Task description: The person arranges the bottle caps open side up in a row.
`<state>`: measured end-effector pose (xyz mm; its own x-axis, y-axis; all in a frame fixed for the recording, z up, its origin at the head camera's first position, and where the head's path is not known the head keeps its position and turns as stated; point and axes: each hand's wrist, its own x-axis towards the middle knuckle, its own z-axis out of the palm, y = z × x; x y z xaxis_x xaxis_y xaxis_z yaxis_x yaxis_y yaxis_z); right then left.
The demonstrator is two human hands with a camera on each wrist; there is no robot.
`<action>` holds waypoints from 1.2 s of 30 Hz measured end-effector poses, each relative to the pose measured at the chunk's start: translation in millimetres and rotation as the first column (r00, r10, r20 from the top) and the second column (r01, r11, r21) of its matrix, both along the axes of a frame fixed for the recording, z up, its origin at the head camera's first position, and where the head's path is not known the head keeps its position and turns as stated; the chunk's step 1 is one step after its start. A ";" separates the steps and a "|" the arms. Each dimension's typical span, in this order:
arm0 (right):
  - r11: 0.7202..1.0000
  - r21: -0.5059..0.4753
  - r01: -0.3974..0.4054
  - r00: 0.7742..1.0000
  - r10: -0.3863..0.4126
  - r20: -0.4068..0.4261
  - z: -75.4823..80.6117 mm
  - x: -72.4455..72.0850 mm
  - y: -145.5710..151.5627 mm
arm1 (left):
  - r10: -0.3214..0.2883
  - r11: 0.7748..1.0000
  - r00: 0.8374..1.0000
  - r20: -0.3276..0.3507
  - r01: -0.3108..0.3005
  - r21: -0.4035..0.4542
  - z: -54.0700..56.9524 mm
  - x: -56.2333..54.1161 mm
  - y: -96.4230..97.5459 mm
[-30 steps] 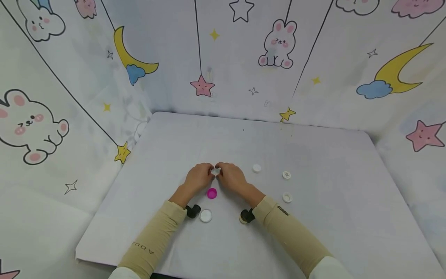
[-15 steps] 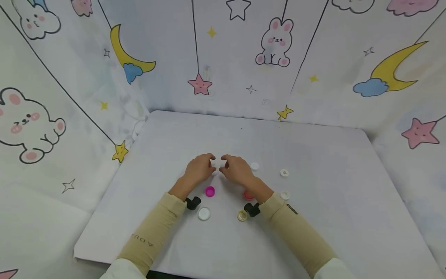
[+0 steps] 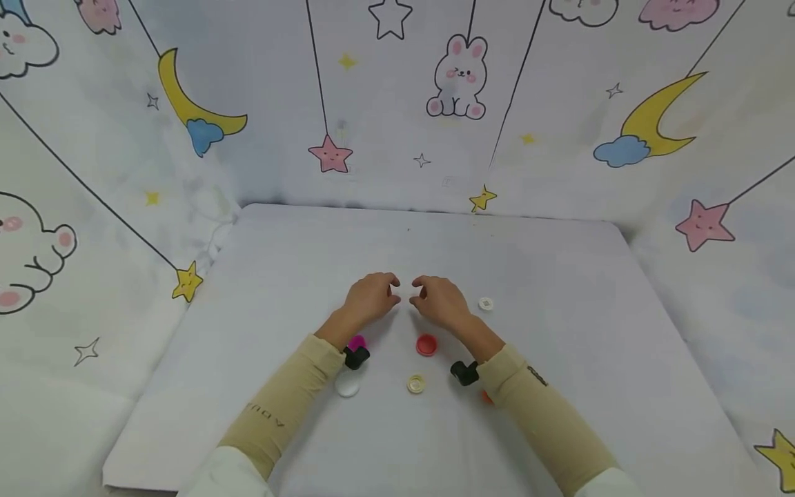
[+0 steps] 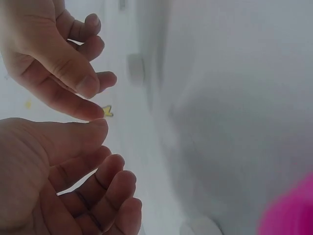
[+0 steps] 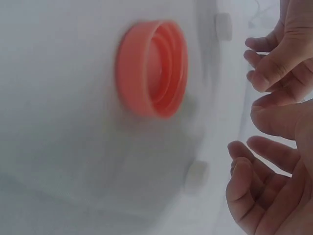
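My left hand [image 3: 370,297] and right hand [image 3: 439,300] hover over the white table, facing each other with a small gap between fingertips. Their fingers are loosely bent, and nothing is visible between them. Below the right hand lies a red bottle cap [image 3: 426,345], hollow side showing in the right wrist view. A magenta cap [image 3: 357,342] is partly covered by the left wrist camera. Nearer the front lie a white cap [image 3: 347,384] and a yellowish cap [image 3: 415,384]. To the right of my right hand sits a small white cap [image 3: 486,304].
An orange cap [image 3: 487,397] peeks out from under the right sleeve. Pale caps appear in the right wrist view, one a white cap [image 5: 224,27] at the top. A cartoon-printed cloth wall [image 3: 279,83] encloses the table [image 3: 298,248] at the back and sides.
My hands have drawn slightly apart and shifted right over the table. The red cap has come out from under the right arm; some white caps are now hidden. The head view has turned right.
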<state>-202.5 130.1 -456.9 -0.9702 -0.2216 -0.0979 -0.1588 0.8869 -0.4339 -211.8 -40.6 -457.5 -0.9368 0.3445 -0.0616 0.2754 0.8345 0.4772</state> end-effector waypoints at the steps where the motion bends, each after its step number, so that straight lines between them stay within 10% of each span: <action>1: 1.000 0.005 0.007 1.000 -0.007 0.000 -0.7 0.4 1.4 | -0.005 1.000 1.000 0.006 0.005 0.005 0.1 -0.5 2.1; 36: 0.997 0.027 0.074 0.997 -0.075 0.027 -29.0 -6.8 31.4 | -0.093 0.990 0.995 0.043 0.098 -0.103 -28.1 -14.1 49.5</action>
<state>-209.4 161.5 -485.9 -0.9808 -0.1459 -0.1296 -0.0802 0.9068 -0.4139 -225.9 9.0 -485.5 -0.8962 0.4219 -0.1375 0.3395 0.8513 0.4000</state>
